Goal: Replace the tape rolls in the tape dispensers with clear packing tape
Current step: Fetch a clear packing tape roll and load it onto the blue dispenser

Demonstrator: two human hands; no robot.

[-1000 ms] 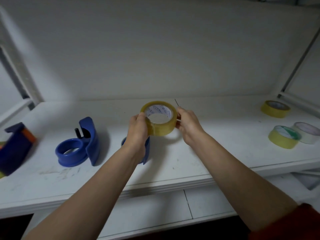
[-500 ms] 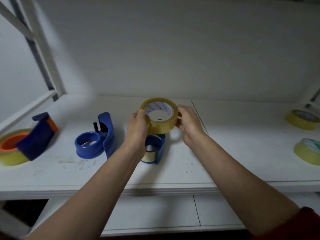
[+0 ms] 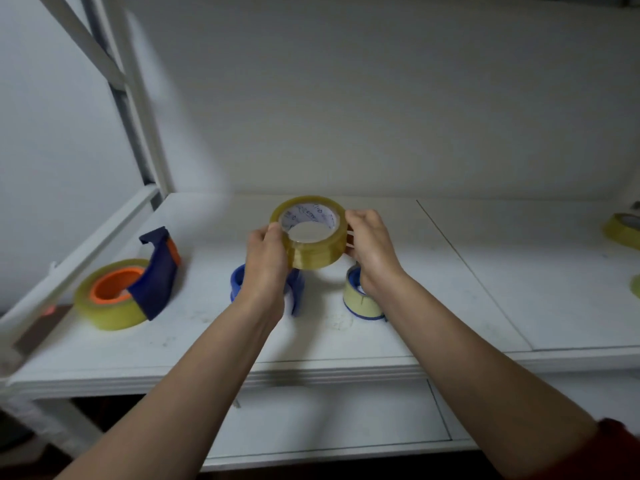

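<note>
I see a glossy, translucent amber-clear tape roll (image 3: pixel 313 237) held in the air above the white tabletop (image 3: pixel 467 271), a thick ring with a white printed cardboard core. My left hand (image 3: pixel 266 265) grips its left side, thumb on the near rim and fingers wrapped around the outer wall; my right hand (image 3: pixel 369 251) holds the right side, its fingers (image 3: pixel 356 218) curled over the far edge. Both forearms reach forward, bare, with a red sleeve (image 3: pixel 620 452) at the right elbow.

I count three dispensers on the tabletop. At the left lies a dark blue plastic one with an orange hub (image 3: pixel 138 282), loaded with a fat yellowish-clear roll. Just under my left hand sits a blue plastic dispenser (image 3: pixel 296 289), mostly hidden, so I cannot tell whether it is loaded. Beside my right wrist stands a third blue dispenser (image 3: pixel 362 303) with a pale yellow roll on it.

At the far right edge I see two more yellowish rolls, one (image 3: pixel 623 230) cut by the frame and another (image 3: pixel 636 287) barely in view. The tabletop is smooth, matte and faintly scuffed.
</note>
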